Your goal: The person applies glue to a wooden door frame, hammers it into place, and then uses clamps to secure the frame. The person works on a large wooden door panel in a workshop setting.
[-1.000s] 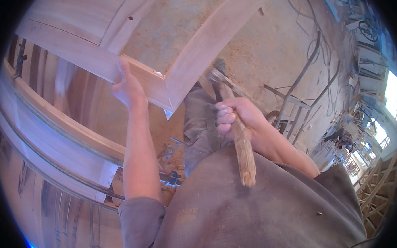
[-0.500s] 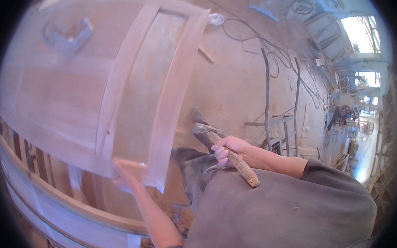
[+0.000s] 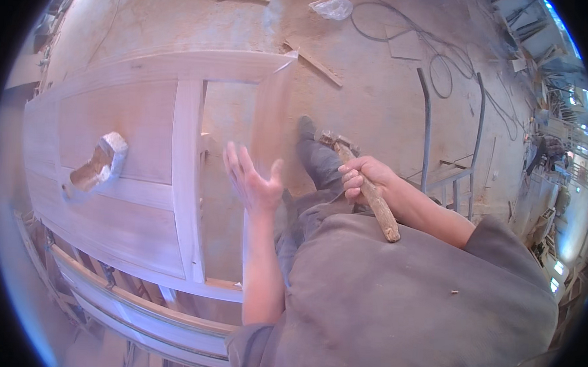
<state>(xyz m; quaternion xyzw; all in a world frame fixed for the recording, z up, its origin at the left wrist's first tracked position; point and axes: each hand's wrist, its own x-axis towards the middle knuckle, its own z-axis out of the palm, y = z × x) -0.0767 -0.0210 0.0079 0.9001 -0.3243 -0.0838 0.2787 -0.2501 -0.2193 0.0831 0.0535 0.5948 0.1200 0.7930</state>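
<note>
A panelled wooden door (image 3: 188, 152) lies to my left, with a long gap through which the floor shows. My left hand (image 3: 258, 185) is raised by the right edge of this gap, fingers spread, holding nothing. I cannot tell whether it touches the end board (image 3: 273, 114), which looks blurred and slightly askew. My right hand (image 3: 363, 178) is wrapped round the worn wooden handle of a hammer (image 3: 384, 217). The hammer's metal head points away from me, above my leg. On the door panels rests a pale, hollow, block-like object (image 3: 105, 161) with a brown inside.
Beneath the door's near side run long wooden rails (image 3: 151, 302). A metal trolley frame (image 3: 474, 145) stands at the right. Cables (image 3: 437, 65), a clear plastic bag (image 3: 332, 8) and a loose wood strip (image 3: 315, 65) lie on the dusty floor.
My left hand has left the door's near edge and risen over the gap, fingers spreading. The view has turned, showing more of the door. My right hand keeps hold of the hammer.
</note>
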